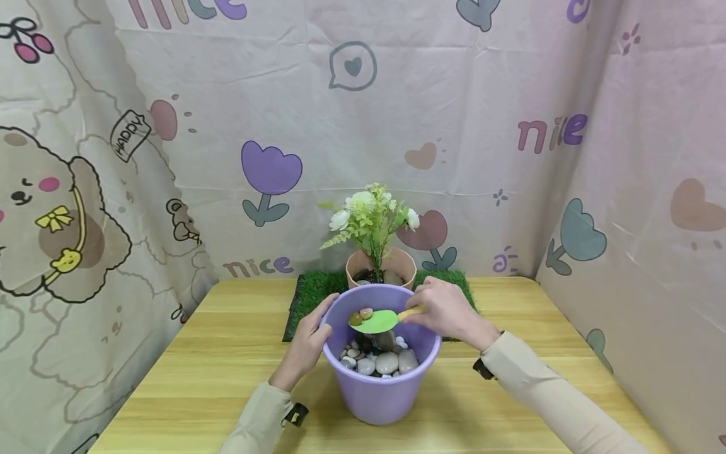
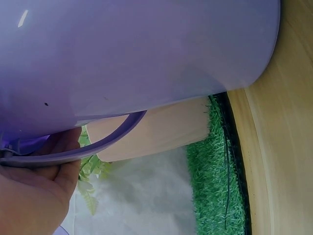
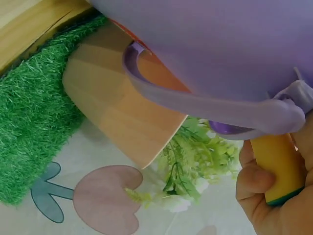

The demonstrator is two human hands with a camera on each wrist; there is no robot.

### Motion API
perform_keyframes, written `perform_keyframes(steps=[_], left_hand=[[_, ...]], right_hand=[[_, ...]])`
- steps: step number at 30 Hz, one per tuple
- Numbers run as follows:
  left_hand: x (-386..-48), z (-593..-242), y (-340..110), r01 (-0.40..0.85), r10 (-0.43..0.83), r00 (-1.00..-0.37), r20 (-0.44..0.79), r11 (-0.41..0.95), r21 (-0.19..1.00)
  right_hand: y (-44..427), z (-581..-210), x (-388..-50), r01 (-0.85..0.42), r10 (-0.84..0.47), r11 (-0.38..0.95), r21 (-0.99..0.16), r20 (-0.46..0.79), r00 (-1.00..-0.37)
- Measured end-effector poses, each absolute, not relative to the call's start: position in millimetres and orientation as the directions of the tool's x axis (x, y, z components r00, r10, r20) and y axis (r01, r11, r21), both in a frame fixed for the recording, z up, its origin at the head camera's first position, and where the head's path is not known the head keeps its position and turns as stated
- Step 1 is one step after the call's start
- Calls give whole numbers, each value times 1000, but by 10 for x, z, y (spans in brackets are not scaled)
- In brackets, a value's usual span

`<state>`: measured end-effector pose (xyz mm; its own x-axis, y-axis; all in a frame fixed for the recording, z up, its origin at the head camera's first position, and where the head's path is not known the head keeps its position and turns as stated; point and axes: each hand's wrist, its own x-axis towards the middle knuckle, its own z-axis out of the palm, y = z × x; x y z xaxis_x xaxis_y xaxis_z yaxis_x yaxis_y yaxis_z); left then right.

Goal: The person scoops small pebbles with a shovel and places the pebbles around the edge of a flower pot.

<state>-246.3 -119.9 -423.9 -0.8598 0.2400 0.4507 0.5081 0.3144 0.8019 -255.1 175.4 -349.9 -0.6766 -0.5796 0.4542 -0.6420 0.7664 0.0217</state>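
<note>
Pale cartoon-printed cloth (image 1: 351, 126) hangs behind and beside our light wood-grain bench (image 1: 227, 366), where a round lilac plastic bucket (image 1: 380, 401) stands with grey, white and dark stones (image 1: 387, 362) inside. Our left hand (image 1: 306, 343) grasps the bucket's left rim, thumb and fingers bent about the edge. With our right hand (image 1: 445, 309) clenched round its yellow handle, we hold a small lime-green-bladed shovel (image 1: 381, 323) over the bucket's opening, two smooth brown pebbles (image 1: 355, 319) lying on the blade. Behind the bucket we see a peach faceted pot (image 1: 354, 268) with white flowers (image 1: 363, 203) on a green artificial-grass mat (image 1: 315, 295).
</note>
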Motion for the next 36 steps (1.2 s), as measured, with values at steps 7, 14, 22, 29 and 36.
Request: perform_keyframes(steps=[7,14,22,29,36], left_hand=[[-2465,-4237,-1195,508,241,-860,450,320,800],[-2475,-4243,-1194,504,238,-862,447,316,804],[-2478,-4242,-1191,490,239,-870,432,315,813],[-2482,-4243,-1196,487,234,-872,430,322,812],[-2473,-4248,-1196,492,238,-869,434,318,810]], right_hand=[[1812,-3538,-2538,-629,-526,776,-40,509,-681],[1797,-3541,-2513,-606,-502,794,-51,507,-701],[1806,-3587,-2497,-611,-472,788,-76,562,-679],[1788,-3586,-2487,-576,-434,812,-96,560,-705],[1785,-3589,-2474,-560,-418,820,-115,547,-725]])
